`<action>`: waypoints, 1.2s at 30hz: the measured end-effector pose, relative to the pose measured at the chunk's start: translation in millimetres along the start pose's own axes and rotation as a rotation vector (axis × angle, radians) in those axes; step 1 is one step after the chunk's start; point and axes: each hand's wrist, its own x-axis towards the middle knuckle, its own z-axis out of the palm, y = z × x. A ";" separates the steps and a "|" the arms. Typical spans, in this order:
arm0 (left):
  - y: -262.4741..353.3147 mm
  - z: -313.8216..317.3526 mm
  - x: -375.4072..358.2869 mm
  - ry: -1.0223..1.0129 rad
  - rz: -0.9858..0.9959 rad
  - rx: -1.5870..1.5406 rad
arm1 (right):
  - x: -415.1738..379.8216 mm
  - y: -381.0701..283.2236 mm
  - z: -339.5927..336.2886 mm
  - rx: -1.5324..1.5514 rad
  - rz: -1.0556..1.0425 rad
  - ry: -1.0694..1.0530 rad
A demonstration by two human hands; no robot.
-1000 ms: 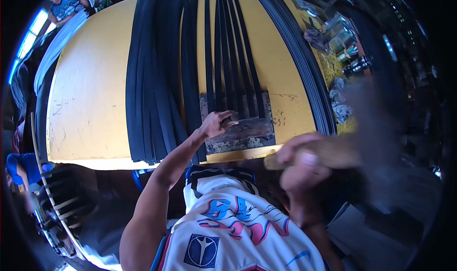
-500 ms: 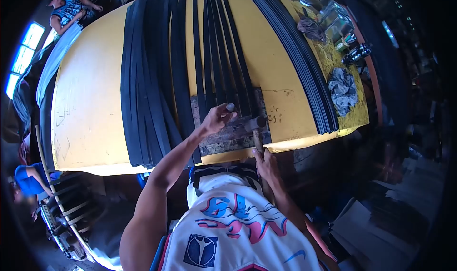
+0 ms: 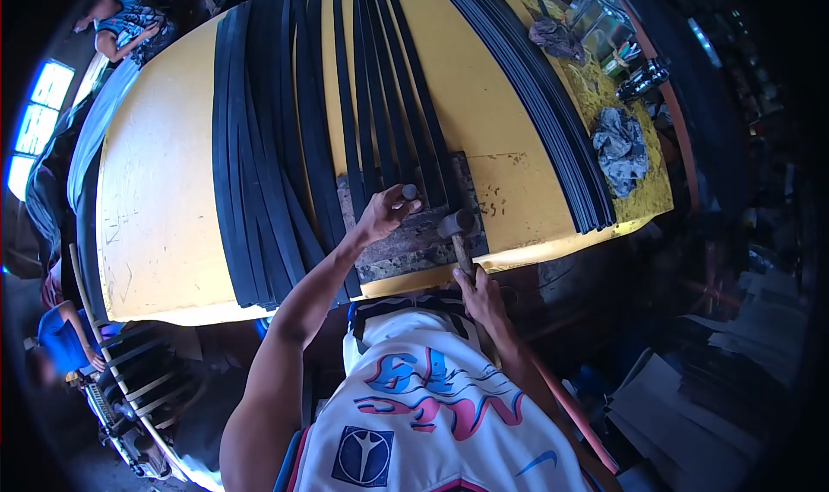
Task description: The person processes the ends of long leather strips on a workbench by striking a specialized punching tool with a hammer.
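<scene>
My left hand (image 3: 386, 214) is closed round a short metal punch (image 3: 408, 191), whose round end faces up over a dark, worn board (image 3: 406, 248). My right hand (image 3: 481, 295) is wrapped round the wooden handle of a hammer (image 3: 455, 225). The hammer head is over the board's right part, apart from the punch. Several narrow black strips (image 3: 386, 95) fan out across the yellow table (image 3: 164, 190), their near ends on the board just beyond my left hand. The punch's lower end is hidden by my fingers.
Wide black strips (image 3: 255, 146) lie left of the board, and a stack of thin strips (image 3: 527, 103) to the right. Crumpled cloth (image 3: 619, 153) and a tool jar (image 3: 622, 58) are at the right edge. One person (image 3: 129, 25) is at upper left, another (image 3: 67, 338) at lower left.
The view has shifted slightly. Both hands keep their hold on the punch and the hammer, with the hammer head still beside the punch. The person at lower left has moved an arm.
</scene>
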 end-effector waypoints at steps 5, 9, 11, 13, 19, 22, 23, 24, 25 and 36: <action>4.5 0.8 -2.8 0.007 0.007 0.009 | 6.5 12.9 6.9 -0.018 -0.084 0.053; 6.6 2.6 -4.8 0.007 -0.005 0.040 | 2.1 7.0 3.1 -0.013 -0.017 -0.013; 10.1 1.9 -6.0 0.002 -0.018 0.067 | 0.6 5.3 1.9 -0.005 -0.066 -0.024; 13.3 1.6 -9.3 -0.025 -0.027 0.083 | -3.6 -1.7 -0.1 -0.024 -0.052 -0.014; 18.4 4.1 -17.1 0.052 0.181 0.149 | -64.6 -125.2 -71.7 0.229 -0.308 0.115; 13.5 3.9 -20.7 0.031 0.128 0.226 | -102.2 -186.7 -109.1 0.500 -0.800 0.291; 11.5 4.5 -20.5 0.043 0.160 0.217 | -109.7 -201.3 -112.7 0.589 -0.927 0.338; 9.0 6.3 -22.3 0.049 0.155 0.212 | -106.9 -197.2 -109.8 0.584 -0.926 0.330; 11.2 5.5 -22.2 0.053 0.187 0.227 | -98.8 -184.6 -102.7 0.388 -0.901 0.313; 20.9 18.6 -12.2 0.060 -0.051 -0.144 | -25.2 -20.0 -18.3 0.170 -0.176 0.162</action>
